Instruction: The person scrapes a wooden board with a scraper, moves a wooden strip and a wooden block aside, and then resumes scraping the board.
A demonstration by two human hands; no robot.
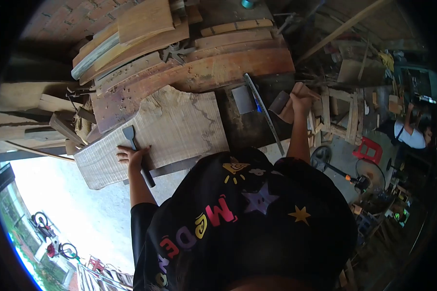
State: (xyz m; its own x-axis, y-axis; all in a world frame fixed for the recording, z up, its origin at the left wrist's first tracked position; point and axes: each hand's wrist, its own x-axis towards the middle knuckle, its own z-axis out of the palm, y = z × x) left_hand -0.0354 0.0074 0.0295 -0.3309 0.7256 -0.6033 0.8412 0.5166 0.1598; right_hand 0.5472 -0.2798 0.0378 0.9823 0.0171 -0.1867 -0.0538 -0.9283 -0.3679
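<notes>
A pale, wavy-grained wooden board [179, 128] with one ragged edge lies in front of me. My left hand [131, 156] rests over its near left part, closed around a wide-bladed chisel [129, 133]. The chisel's flat blade points away from me, and its dark handle sticks out past my wrist. To the right, my right hand [300, 102] grips a brown wooden block [287, 114] with a dark grey flat face. Its exact kind is partly hidden by my fingers. Between the board and this hand are a long metal straightedge [264, 111] and a dark grey rectangular piece [243, 99].
Behind the board, wood shavings and a star-shaped metal part [177, 52] lie on reddish planks [228, 60]. Stacked boards [145, 22] stand beyond. On the right are a red plastic stool [368, 150], a fan [370, 175] and another person [410, 133]. A motorbike [56, 242] is outside.
</notes>
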